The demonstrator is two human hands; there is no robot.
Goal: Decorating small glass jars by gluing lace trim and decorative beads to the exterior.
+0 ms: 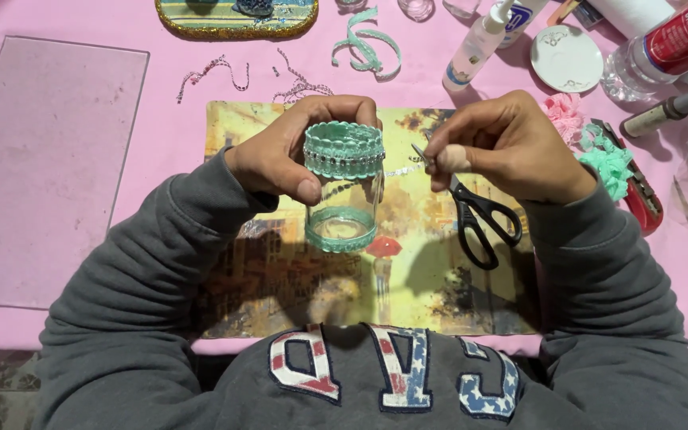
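Glass jar (342,191) trimmed with mint-green lace sits in the left hand (280,155), held up above a painted picture mat (431,295) that lies on the pink tablecloth (169,127). That hand's fingers curl over the far side of the rim and its thumb presses the near side, so it is clamped firmly on the jar's upper band, where a row of small silvery beads runs between two strips of lace. A second green lace band circles the jar's base, and the clear middle shows the mat through it. The right hand (511,143) is just beside the jar's rim, its fingers closed together around black-handled scissors (471,211); the blades point toward the jar and the loops hang below the hand. A thin pale strand runs from the jar's beaded band toward the blade tips, though whether the blades touch it is too small to tell. Both arms wear grey sweatshirt sleeves. On the cloth to the left lies a flat clear sheet (49,167). Beyond the mat are short lengths of bead chain (216,72), a loose curl of green ribbon (368,48), a small white glue bottle (475,48), a round white lid (565,57) and a plastic bottle with a red label (662,48). Pink and green lace scraps (599,151) and a red utility knife (643,199) lie to the right of the right hand.
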